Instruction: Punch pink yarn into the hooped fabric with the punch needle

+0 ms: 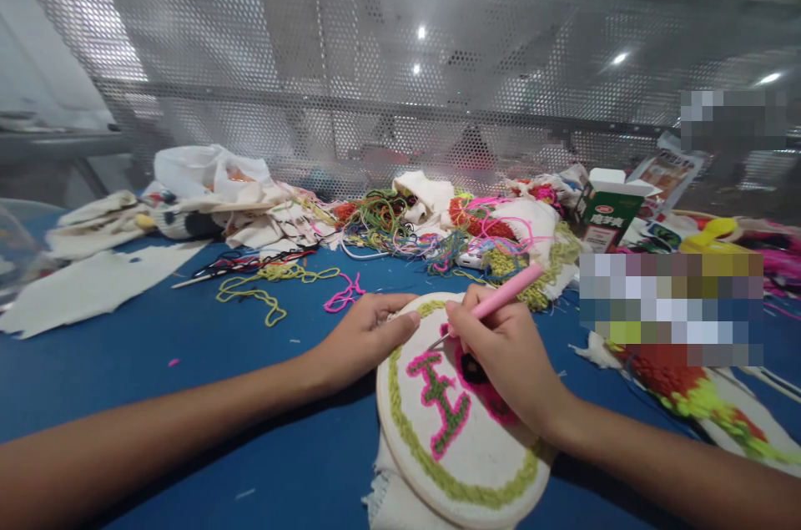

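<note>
We work on a blue table point(188, 346) with 1 embroidery hoop point(460, 446) lying flat near its front edge, cloth stretched inside a yellow-green loop border around 1 pink-and-green letter point(441, 403). Our judgement for this step: we should keep the cloth taut and the needle upright, pressing each stitch fully down, with loops close beside the last ones.

Our left hand point(366, 334) rests spread and flat on the hoop's far-left rim, gripping nothing, only pinning the frame to the table. Our right hand point(506, 350) is closed in a pencil-like pinch on 1 pink punch needle point(501, 296), whose tip touches the cloth near the top of the hoop, just beside the letter; the barrel slants up and to the right.

Counted, largest first: 1 perforated metal screen point(400, 54) behind the table, 1 heap of tangled yarn point(400, 221), 1 green carton point(604, 213), and 2 loose strands, 1 yellow point(256, 288) and 1 pink point(343, 294).
</note>
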Action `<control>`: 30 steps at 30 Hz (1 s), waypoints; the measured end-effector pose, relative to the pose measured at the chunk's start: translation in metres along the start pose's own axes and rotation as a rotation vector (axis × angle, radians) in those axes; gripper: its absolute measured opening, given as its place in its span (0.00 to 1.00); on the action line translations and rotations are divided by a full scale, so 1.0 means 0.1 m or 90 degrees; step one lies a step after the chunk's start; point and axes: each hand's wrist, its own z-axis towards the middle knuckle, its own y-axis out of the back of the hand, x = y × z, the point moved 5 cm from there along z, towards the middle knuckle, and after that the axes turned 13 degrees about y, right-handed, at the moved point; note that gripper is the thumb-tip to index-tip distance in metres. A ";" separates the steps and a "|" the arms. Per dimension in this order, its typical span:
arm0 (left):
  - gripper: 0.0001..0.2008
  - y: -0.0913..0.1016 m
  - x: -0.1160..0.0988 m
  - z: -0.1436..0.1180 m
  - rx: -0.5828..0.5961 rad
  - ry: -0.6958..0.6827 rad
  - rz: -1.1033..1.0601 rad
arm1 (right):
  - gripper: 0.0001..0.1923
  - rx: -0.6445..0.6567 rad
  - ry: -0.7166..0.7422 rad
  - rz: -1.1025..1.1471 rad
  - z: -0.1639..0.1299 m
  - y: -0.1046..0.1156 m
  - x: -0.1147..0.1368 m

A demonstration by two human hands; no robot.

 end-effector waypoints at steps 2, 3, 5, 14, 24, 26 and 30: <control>0.17 0.00 -0.01 -0.01 -0.001 -0.008 0.016 | 0.16 0.039 0.003 -0.002 -0.03 -0.03 0.01; 0.17 0.00 -0.02 -0.01 -0.002 -0.017 0.028 | 0.16 0.073 0.008 -0.008 -0.04 -0.06 0.02; 0.16 -0.01 -0.05 -0.02 0.000 -0.047 0.060 | 0.15 0.158 0.019 -0.031 -0.06 -0.11 0.02; 0.16 0.00 -0.01 0.00 0.005 -0.023 0.054 | 0.13 0.093 -0.018 -0.035 0.01 -0.03 -0.04; 0.17 0.00 -0.02 -0.02 -0.014 0.001 0.038 | 0.13 0.003 -0.032 0.031 0.05 0.09 -0.02; 0.17 0.00 -0.03 -0.02 -0.021 -0.001 0.052 | 0.13 -0.001 -0.024 0.031 0.05 0.09 -0.01; 0.17 0.01 -0.02 -0.02 -0.029 0.002 0.060 | 0.12 -0.002 -0.034 0.000 0.05 0.09 -0.01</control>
